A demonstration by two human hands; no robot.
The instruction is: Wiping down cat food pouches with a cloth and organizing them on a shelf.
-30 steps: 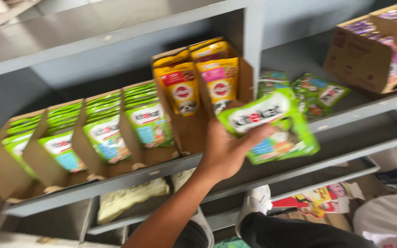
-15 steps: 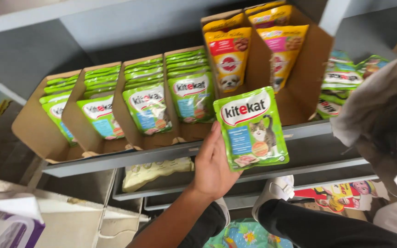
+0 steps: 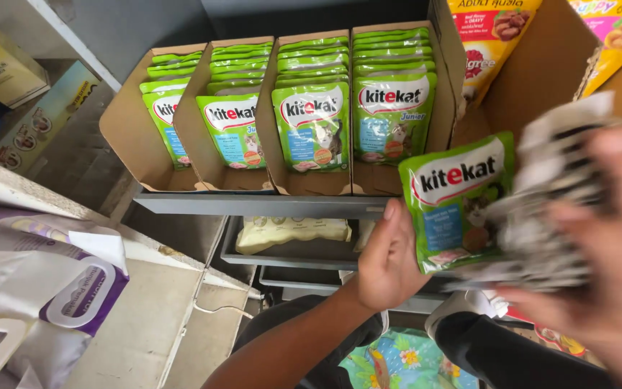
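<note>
My left hand (image 3: pixel 386 263) grips a green cat-food pouch (image 3: pixel 455 198) by its left edge and holds it upright in front of the shelf. My right hand (image 3: pixel 613 245) is blurred at the right and holds a stack of pouches (image 3: pixel 548 202), their pale backs showing, against the green pouch's right side. Behind them, several cardboard display trays (image 3: pixel 127 122) hold rows of the same green pouches (image 3: pixel 314 122) on a grey metal shelf (image 3: pixel 253 205).
Yellow pouches (image 3: pixel 491 36) and a pink-topped pouch (image 3: pixel 613 36) stand in a taller carton at the upper right. A beige packet (image 3: pixel 289 232) lies on the lower shelf. A white and purple bag (image 3: pixel 44 281) sits at the left, with boxes (image 3: pixel 1 68) above it.
The view has closed in on the green trays. My left hand still holds the green pouch. My right hand has come in from the right with a stack of pouches.
</note>
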